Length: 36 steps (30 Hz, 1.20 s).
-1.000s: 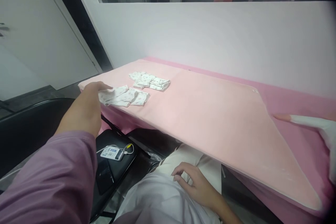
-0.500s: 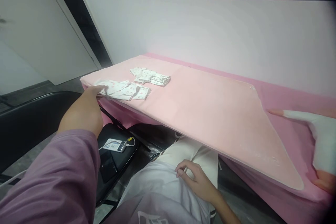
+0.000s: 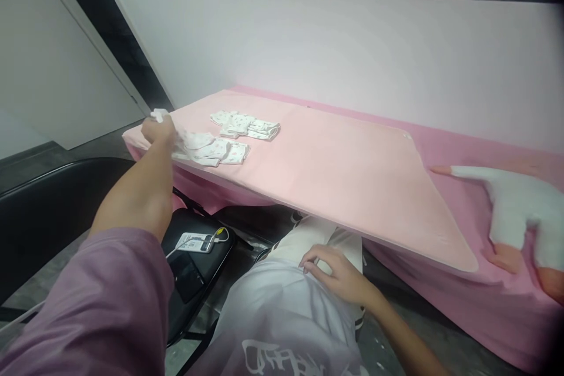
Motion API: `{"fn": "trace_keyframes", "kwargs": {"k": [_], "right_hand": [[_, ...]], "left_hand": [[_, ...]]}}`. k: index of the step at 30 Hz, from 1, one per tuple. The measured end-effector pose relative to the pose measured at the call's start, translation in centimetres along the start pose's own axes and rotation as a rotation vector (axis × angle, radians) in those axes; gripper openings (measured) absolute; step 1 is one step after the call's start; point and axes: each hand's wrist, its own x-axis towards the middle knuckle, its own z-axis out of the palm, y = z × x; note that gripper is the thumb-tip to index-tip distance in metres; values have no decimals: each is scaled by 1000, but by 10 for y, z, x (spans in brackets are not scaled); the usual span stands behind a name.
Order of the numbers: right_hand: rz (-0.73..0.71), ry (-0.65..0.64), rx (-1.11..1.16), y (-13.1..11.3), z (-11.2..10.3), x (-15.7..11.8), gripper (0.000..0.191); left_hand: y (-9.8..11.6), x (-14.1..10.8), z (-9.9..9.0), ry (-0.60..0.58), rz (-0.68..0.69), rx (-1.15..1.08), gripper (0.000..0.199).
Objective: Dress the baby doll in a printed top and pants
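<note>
My left hand (image 3: 159, 129) is closed at the far left end of the table, with bunched white cloth showing above the fist. The cloth seems to belong to a small printed baby garment (image 3: 211, 150) lying by the near edge; blur hides how they join. Just behind it lies a second folded baby garment (image 3: 251, 125), white with a small print, which neither hand touches. In my lap, my right hand (image 3: 337, 276) rests on the white shirt, its fingers loosely bent, a gap between them and the thumb, holding nothing.
A pink padded mat (image 3: 317, 158) covers the table over a darker pink cloth (image 3: 409, 299). A doll's body in white clothing (image 3: 506, 194) lies at the right. On a black chair (image 3: 176, 323) at my left are a phone (image 3: 188, 276) and a small device with a cable (image 3: 196, 242).
My left hand has risen from the near garment's left end and closed, lifting white cloth. The view has shifted slightly, showing more of the doll. My right hand stays in my lap.
</note>
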Motion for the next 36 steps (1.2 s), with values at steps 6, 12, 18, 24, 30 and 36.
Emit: {"fn": "trace_keyframes", "kwargs": {"k": [6,12,18,24,30,36], "right_hand": [[-319,351,-291,-63,-80,33,19],[-391,680,-476,-140,-143,53,46],[-103,622,-360,-128,-125,1,60],[43,596,50,-97,-91,-31,37],[152,664,268,-75,-46,-39,35],[-48,540,221,-51,-20,-54,43]], "left_hand": [[133,-9,69,146,-56,-411,48],[263,-202,62,-336,567,-973,35],[265,-320,13,-839,677,-1091,27],[233,-342,12,-1189,503,-1034,35],[200,-374,16,-1277,219,-961,35],[172,-391,9,-1321,164,-888,34]]}}
